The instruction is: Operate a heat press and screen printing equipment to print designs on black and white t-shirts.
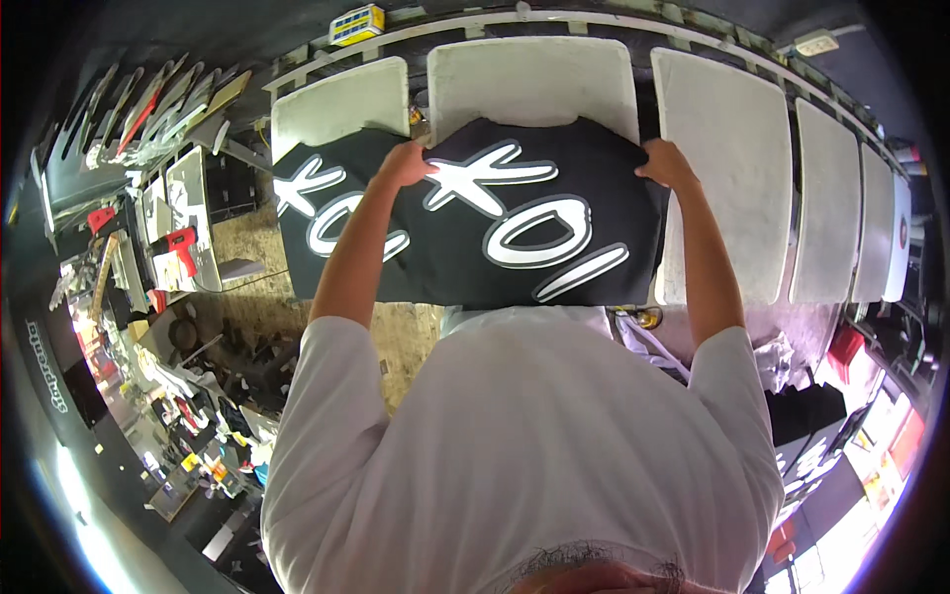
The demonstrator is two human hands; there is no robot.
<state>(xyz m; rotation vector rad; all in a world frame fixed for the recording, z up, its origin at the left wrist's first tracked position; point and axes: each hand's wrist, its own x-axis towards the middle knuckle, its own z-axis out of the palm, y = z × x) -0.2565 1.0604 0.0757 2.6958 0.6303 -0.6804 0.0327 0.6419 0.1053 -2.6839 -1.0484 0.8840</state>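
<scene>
A black shirt [455,247] with large white, grey-edged lettering lies spread over a pale flat board [534,79] in front of me. My left hand [404,166] is closed on the shirt's upper left edge, near the print. At the upper right edge my right hand [670,164] pinches the cloth between thumb and fingers. Part of a second black shirt [309,247] with the same white print covers the board [341,99] to the left; my left forearm hides some of it.
More pale boards [727,178] stand in a row to the right, along a rail [554,17]. A yellow-and-blue box [357,25] sits behind the rail. At left are a red gun-shaped tool [182,249] and a rack of upright squeegee-like blades [148,109]. A cluttered bench lies lower left.
</scene>
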